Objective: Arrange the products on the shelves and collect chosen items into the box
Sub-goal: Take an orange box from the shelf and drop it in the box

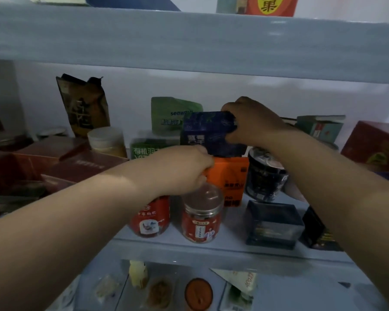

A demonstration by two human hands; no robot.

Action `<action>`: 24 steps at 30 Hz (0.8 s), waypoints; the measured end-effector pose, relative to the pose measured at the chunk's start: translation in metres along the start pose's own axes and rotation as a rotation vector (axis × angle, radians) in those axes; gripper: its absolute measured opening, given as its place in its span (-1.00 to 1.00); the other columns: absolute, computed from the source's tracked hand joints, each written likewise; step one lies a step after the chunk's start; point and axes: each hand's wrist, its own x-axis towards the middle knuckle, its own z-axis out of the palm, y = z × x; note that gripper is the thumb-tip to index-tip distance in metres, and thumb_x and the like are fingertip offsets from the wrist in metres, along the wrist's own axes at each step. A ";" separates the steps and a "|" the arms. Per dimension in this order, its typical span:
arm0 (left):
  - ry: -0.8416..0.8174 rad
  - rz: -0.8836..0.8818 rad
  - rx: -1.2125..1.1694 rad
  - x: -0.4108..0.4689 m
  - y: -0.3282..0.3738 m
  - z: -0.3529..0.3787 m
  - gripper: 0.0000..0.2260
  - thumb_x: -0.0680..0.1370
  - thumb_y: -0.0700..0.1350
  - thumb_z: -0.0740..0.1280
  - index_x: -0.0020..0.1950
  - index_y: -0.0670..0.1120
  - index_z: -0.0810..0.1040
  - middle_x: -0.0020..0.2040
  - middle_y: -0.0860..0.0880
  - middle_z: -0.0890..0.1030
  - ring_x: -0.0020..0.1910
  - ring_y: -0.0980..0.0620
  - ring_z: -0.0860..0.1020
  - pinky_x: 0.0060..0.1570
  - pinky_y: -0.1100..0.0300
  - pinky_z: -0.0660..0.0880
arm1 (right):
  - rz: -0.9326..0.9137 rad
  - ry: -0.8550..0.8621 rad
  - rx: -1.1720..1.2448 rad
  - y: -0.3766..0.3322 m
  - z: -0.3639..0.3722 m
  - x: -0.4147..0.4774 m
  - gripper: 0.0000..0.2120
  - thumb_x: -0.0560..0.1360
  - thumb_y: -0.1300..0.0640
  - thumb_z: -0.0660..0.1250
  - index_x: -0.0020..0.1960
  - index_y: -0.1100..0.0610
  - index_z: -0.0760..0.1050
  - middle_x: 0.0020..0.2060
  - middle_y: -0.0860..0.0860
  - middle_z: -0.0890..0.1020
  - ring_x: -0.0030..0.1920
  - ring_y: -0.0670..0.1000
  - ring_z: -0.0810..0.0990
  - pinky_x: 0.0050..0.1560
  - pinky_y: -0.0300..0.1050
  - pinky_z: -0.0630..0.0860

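Observation:
A dark blue box [208, 133] sits on top of an orange box [230, 178] in the middle of the grey shelf [211, 251]. My right hand [249, 122] grips the blue box at its upper right corner. My left hand [186, 169] holds the orange box at its upper left edge, fingers curled round it, just under the blue box. Two red jars stand in front: one [149, 217] partly under my left wrist, the other [201, 217] with a clear lid.
A dark round can [264, 176] stands right of the orange box, a dark square box [273, 224] before it. Green pouches [169, 115] lean at the back. Red cartons [54, 162] lie left, a red box [375, 144] right. The upper shelf edge [189, 43] hangs low overhead.

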 end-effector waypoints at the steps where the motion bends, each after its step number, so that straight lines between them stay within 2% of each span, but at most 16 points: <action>1: 0.007 0.009 -0.018 0.002 -0.002 0.000 -0.67 0.64 0.03 0.28 0.39 0.02 0.48 0.29 0.03 0.47 0.12 0.05 0.50 0.14 0.06 0.52 | 0.001 -0.014 0.022 0.000 0.003 0.005 -0.53 0.39 0.03 0.51 0.26 0.05 0.51 0.03 0.04 0.46 0.07 0.05 0.48 -0.06 -0.09 0.46; 4: 0.028 0.037 -0.099 0.008 -0.010 -0.002 -0.69 0.62 0.02 0.32 0.37 0.07 0.46 0.24 0.07 0.46 0.06 0.09 0.46 0.06 0.12 0.50 | 0.011 -0.080 0.039 0.000 0.014 0.018 -0.60 0.37 0.04 0.54 0.16 0.01 0.51 -0.04 0.01 0.49 -0.03 0.02 0.49 -0.12 -0.09 0.46; 6: 0.039 0.053 -0.135 0.012 -0.014 -0.002 -0.72 0.60 0.01 0.34 0.31 0.08 0.49 0.19 0.09 0.45 0.01 0.11 0.45 0.00 0.12 0.50 | -0.008 -0.166 0.023 0.001 0.026 0.024 -0.68 0.40 0.05 0.52 0.12 -0.03 0.55 0.00 0.00 0.59 0.00 0.04 0.56 -0.07 -0.06 0.52; 9: 0.082 0.066 -0.166 0.022 -0.019 -0.001 -0.81 0.57 -0.02 0.39 0.17 0.04 0.52 0.01 0.12 0.42 -0.06 0.10 0.45 -0.15 0.17 0.44 | -0.016 -0.330 0.036 0.003 0.041 0.023 -0.68 0.58 0.01 0.39 0.33 -0.10 0.56 0.22 -0.10 0.61 0.16 -0.03 0.58 0.07 -0.11 0.48; 11: 0.105 0.068 -0.197 0.028 -0.021 0.000 -0.86 0.55 -0.02 0.42 0.08 0.04 0.52 -0.07 0.14 0.41 -0.12 0.13 0.44 -0.28 0.22 0.33 | -0.003 -0.366 0.039 0.003 0.044 0.021 -0.70 0.63 -0.01 0.33 0.35 -0.15 0.56 0.24 -0.07 0.64 0.12 -0.06 0.57 0.02 -0.13 0.45; 13: 0.104 0.063 -0.222 0.033 -0.022 0.002 -0.85 0.53 -0.02 0.44 0.01 0.06 0.50 -0.08 0.13 0.44 -0.14 0.14 0.44 -0.30 0.22 0.27 | 0.002 -0.364 0.064 0.002 0.042 0.018 -0.73 0.65 -0.03 0.29 0.32 -0.14 0.58 0.25 -0.05 0.64 0.09 -0.08 0.54 0.01 -0.14 0.40; 17: 0.054 0.038 -0.260 0.039 -0.021 0.004 -0.77 0.50 -0.03 0.49 -0.11 0.10 0.42 -0.15 0.08 0.51 -0.20 0.09 0.46 -0.32 0.15 0.30 | 0.034 -0.313 0.155 0.002 0.030 0.006 -0.71 0.68 -0.03 0.22 0.32 -0.08 0.61 0.28 -0.06 0.62 0.10 -0.11 0.50 -0.02 -0.15 0.38; 21: 0.080 -0.005 -0.287 0.042 -0.015 0.004 -0.79 0.50 -0.09 0.48 -0.11 0.05 0.44 -0.14 0.08 0.53 -0.15 0.04 0.50 -0.27 0.13 0.38 | 0.038 -0.161 0.186 0.005 0.017 -0.010 -0.70 0.68 0.06 0.20 0.33 -0.03 0.61 0.33 -0.08 0.60 0.25 -0.08 0.51 0.14 -0.20 0.36; 24: 0.173 -0.074 -0.327 0.041 -0.009 0.000 -0.83 0.52 -0.10 0.45 -0.09 0.05 0.46 -0.13 0.10 0.51 -0.14 0.08 0.49 -0.28 0.17 0.37 | 0.076 -0.034 0.255 0.005 0.007 -0.029 -0.73 0.69 0.07 0.19 0.26 -0.01 0.63 0.28 -0.07 0.62 0.27 -0.03 0.54 0.12 -0.20 0.39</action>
